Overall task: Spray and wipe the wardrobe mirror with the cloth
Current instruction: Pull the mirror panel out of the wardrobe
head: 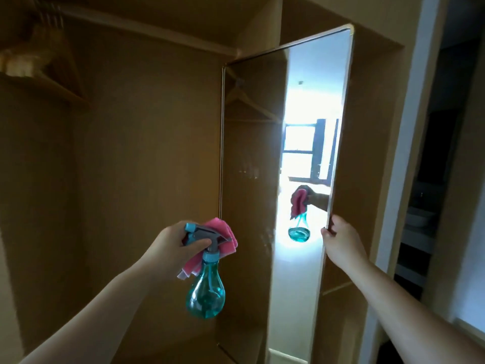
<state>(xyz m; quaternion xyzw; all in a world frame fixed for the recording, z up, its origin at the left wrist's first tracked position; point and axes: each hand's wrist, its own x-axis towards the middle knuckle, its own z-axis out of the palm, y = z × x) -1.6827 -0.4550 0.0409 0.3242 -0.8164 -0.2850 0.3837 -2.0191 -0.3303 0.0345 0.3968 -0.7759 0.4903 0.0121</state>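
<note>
While the left grip (173, 245), a bare hand, curls round the trigger head of the teal spray bottle (206, 292) and bunches the pink cloth (227, 239) against it, the bottle hangs below the fist, near the mirror's left edge. The tall mirror (252, 166) stands angled inside the wooden wardrobe (131, 153), reflecting bottle, cloth and a bright window. The right grip (341, 240) holds the mirror's right edge low down, fingers curled round the frame.
</note>
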